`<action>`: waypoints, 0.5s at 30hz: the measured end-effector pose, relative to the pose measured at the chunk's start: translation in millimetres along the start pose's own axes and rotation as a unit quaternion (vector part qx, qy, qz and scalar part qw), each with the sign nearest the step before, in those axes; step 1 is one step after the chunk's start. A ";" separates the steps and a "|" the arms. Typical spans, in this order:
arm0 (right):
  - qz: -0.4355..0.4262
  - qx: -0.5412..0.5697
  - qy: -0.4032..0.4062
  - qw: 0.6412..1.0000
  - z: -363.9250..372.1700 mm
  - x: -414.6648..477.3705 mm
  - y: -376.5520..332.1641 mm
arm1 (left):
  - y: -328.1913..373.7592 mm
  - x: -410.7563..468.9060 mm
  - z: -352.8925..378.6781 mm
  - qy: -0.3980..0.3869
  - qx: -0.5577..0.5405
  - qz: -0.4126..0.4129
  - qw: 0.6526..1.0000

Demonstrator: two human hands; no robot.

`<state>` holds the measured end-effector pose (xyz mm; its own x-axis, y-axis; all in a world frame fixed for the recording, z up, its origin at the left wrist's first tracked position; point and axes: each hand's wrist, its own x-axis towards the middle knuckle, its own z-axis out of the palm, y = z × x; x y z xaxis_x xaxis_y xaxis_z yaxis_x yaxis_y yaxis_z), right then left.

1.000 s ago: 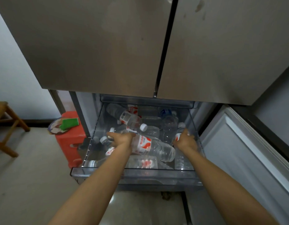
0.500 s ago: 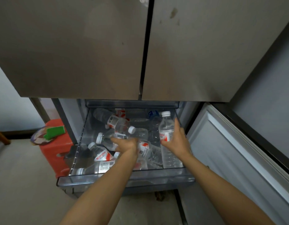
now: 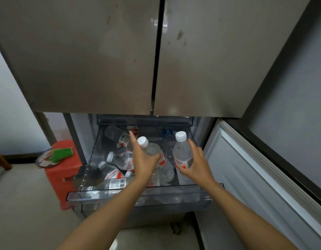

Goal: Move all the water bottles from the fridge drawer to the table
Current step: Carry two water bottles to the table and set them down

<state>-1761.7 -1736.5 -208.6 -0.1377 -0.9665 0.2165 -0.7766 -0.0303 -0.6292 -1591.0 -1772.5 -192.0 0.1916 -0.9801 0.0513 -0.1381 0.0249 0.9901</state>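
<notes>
The clear fridge drawer (image 3: 138, 198) is pulled out below the closed steel doors. My left hand (image 3: 143, 159) grips a clear water bottle (image 3: 149, 148) with a white cap, lifted and tilted above the drawer. My right hand (image 3: 195, 162) holds a second water bottle (image 3: 182, 154) upright, with a white cap and a red and white label. Several more bottles lie on their sides in the drawer, among them one with a red label (image 3: 112, 173) and one with a barcode label (image 3: 111, 184). A blue-capped bottle (image 3: 166, 132) lies at the back.
The open lower fridge door (image 3: 255, 177) stands to the right of the drawer. A red plastic stool (image 3: 63, 175) with a green sponge (image 3: 62, 154) on it stands left of the drawer. Tiled floor lies below and to the left. A wooden chair leg shows at the far left edge.
Both hands have risen from the pile, each lifting a bottle. The left bottle went from lying flat to raised with its cap up; the right bottle is higher.
</notes>
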 end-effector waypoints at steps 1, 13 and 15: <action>-0.018 -0.006 0.001 1.000 -2.3 -2.5 -0.4 | 4.5 -1.8 -5.4 0.001 -0.006 0.022 1.000; -0.208 0.091 0.011 0.974 -28.5 11.4 -98.0 | 73.7 -2.6 -98.9 0.088 0.107 0.235 0.962; -0.234 0.117 -0.007 0.965 -25.6 14.0 -117.3 | 76.2 -5.1 -118.5 0.114 0.129 0.234 0.957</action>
<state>-1688.3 -1739.9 -112.7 0.2041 -0.8358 0.5097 -0.5910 -0.5203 -0.6164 -1487.4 -1742.3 -101.3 0.2522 -0.8043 0.5380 -0.4898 0.3734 0.7878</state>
